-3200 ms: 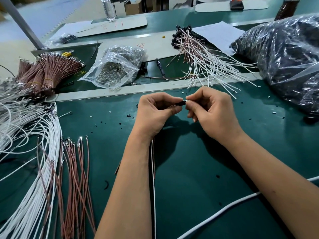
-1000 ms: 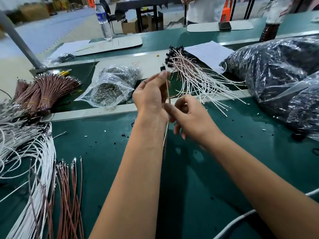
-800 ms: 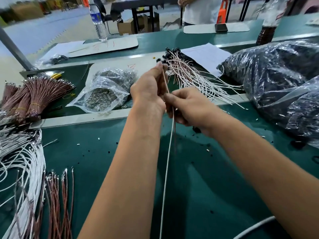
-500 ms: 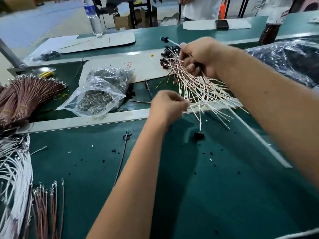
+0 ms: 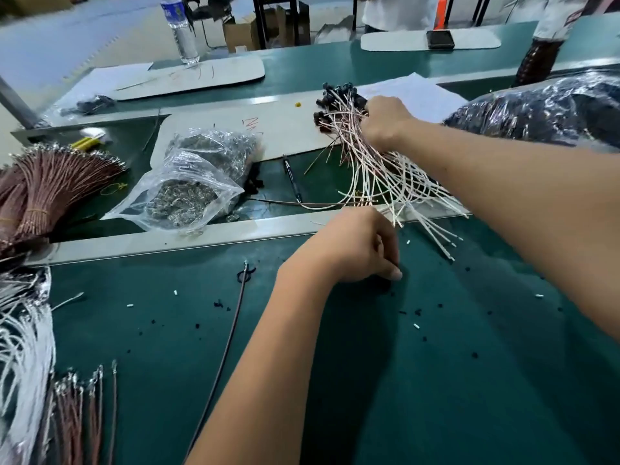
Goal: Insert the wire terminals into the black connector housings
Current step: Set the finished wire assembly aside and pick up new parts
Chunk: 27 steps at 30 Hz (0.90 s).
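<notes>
The finished wires [image 5: 375, 169], thin white and pinkish leads each ending in a small black housing [image 5: 323, 104], lie fanned in a pile at about one o'clock on the green bench [image 5: 469, 380], with the housings at the far end and the bare tails trailing toward the person. They look light and floppy, likely to tangle and slide off one another, so the firm place to take one is probably just behind its housing. The right hand [image 5: 385, 124] rests curled on the top of this pile near the housings; whether it pinches a lead or merely sets one down cannot be told. The left hand [image 5: 355, 246], at the centre, has its fingers curled down onto something dark on the bench, perhaps a loose housing, though the item is hidden under the fingertips. At nine o'clock lies a single dark wire [image 5: 231, 333], its metal terminal pointing away. Farther out, at eleven o'clock, sits a clear bag of metal terminals [image 5: 188, 193], and at ten o'clock a tied bundle of brown wires [image 5: 50, 182].
</notes>
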### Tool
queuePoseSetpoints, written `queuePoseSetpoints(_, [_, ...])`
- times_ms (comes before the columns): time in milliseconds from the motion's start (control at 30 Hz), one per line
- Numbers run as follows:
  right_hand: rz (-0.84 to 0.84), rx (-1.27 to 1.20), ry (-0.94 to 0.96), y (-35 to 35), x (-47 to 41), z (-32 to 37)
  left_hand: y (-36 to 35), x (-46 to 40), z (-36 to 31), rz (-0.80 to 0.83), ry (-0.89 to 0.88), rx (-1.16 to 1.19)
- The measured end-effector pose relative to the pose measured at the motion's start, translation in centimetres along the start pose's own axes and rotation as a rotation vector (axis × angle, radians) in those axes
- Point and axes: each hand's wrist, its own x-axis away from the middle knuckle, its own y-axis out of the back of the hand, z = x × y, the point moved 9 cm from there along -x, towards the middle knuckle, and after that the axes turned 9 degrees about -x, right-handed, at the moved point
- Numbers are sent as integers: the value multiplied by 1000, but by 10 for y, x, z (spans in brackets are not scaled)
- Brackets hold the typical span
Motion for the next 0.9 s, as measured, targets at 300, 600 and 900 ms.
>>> queuePoseSetpoints(300, [141, -108, 460, -28, 134, 109, 59, 85, 91, -543, 482, 12])
queuePoseSetpoints(600, [451, 239, 394, -100, 253, 176, 69, 230, 175, -828, 967, 161])
queuePoseSetpoints(900, [489, 160, 381, -118, 266, 199, 64, 239, 165, -779, 879, 291])
